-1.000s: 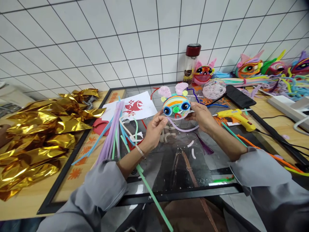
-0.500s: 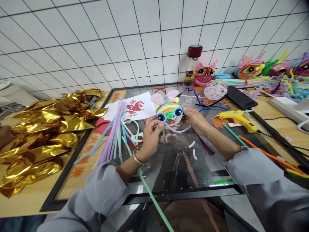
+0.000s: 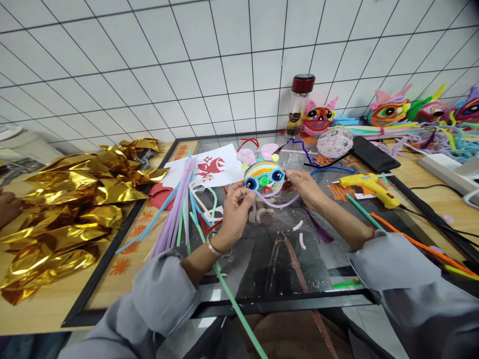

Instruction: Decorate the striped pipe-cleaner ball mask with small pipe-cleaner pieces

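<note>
A colourful lion-head craft (image 3: pixel 265 169), with big blue eyes, a green nose and pink ears, is held up above the glass tabletop. My left hand (image 3: pixel 235 207) is closed at its left side, thumb and fingers also pinching one end of a lilac pipe cleaner (image 3: pixel 280 204). This pipe cleaner curves in a loop under the craft's mouth towards the other side. My right hand (image 3: pixel 304 187) grips the craft's right edge, its fingertips partly hidden behind it. Whether the right fingers also hold the pipe cleaner, I cannot tell.
Lilac pipe cleaners (image 3: pixel 175 214) and a red-printed paper (image 3: pixel 224 152) lie left, beside gold foil (image 3: pixel 75 199) and another person's hand (image 3: pixel 9 207). At right are a yellow glue gun (image 3: pixel 374 187) and a black phone (image 3: pixel 375 152). A bottle (image 3: pixel 298 107) stands behind.
The craft dips and tips slightly, its ears sitting lower. The lilac loop stretches a little to the right. At the left edge, the other person's hand shows more.
</note>
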